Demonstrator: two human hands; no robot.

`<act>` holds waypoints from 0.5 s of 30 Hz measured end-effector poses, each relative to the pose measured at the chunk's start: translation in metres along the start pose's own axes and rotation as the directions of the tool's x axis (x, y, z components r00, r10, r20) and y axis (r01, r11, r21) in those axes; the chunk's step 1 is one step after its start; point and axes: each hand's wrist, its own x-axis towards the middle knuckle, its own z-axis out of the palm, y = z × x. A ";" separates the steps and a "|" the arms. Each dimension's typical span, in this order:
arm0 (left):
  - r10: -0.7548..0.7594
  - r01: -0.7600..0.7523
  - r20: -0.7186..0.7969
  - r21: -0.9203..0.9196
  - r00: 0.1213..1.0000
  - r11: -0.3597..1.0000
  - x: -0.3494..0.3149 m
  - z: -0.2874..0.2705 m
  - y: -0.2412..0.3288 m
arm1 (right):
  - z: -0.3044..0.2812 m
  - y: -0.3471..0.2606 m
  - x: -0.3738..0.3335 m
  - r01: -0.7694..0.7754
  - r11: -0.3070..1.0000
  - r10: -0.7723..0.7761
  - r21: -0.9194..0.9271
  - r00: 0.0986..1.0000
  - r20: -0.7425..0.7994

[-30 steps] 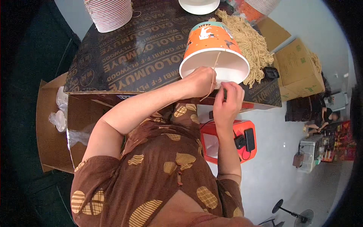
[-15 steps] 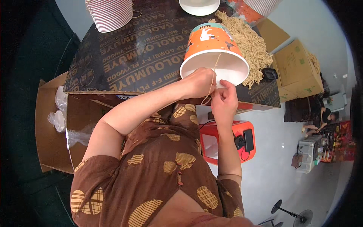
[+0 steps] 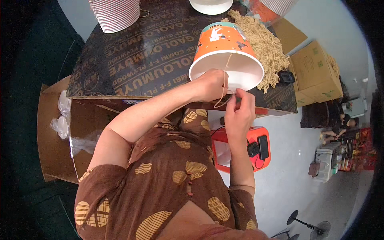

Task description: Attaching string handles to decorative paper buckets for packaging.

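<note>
Bucket (image 3: 226,43) lying, mouth toward wearer, axis fore-aft | left grip (image 3: 213,85): curled, hold unclear | right grip (image 3: 241,109): pinching cord (image 3: 227,65)

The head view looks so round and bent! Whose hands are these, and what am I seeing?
No machine here: a person's bare left hand and right hand, seen from above by a wide fisheye camera worn on the head, which bends straight edges. On the dark table are a heap of tan cord and a striped stack. An orange tub is tipped, mouth toward the wearer. Both hands meet at its lower rim, where a thin cord runs down; which fingers grip it is unclear.
</note>
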 end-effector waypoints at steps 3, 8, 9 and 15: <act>0.013 -0.013 -0.016 -0.011 1.000 1.000 0.000 0.001 -0.003 | 0.003 0.001 0.002 0.006 0.998 -0.006 0.062 1.000 -0.004; -0.032 0.034 0.049 -0.042 0.998 0.999 -0.001 -0.004 0.004 | -0.001 -0.002 0.004 -0.119 0.962 0.148 0.244 0.983 -0.106; -0.031 0.033 0.049 -0.043 0.998 0.999 -0.001 -0.003 0.002 | -0.002 -0.005 0.006 -0.177 0.927 0.212 0.330 0.975 -0.071; -0.088 0.093 0.070 -0.064 0.994 0.994 -0.001 -0.006 0.007 | 0.005 -0.010 0.007 -0.006 0.991 0.028 -0.131 0.986 0.162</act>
